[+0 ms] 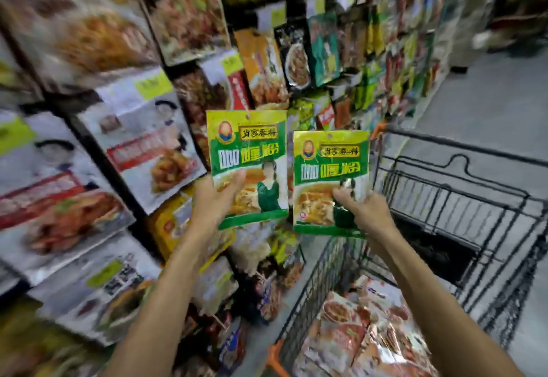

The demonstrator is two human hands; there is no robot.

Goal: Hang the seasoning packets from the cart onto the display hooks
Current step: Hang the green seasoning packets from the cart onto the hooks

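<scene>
left packet (247,151): flat glossy green-and-yellow pouch, punched hole at top, upright before the display.
right packet (330,163): same kind, just beside it, slightly lower, above the cart's near corner.
left hand (213,201): raised, thumb across the front, fingers behind, gripping the lower left.
right hand (366,212): thumb in front, pinching the lower part.
cart (444,198): black wire basket, glossy red-and-white packets (361,332) heaped inside.
display (142,145): blurred rows of hanging pouches, left.
</scene>
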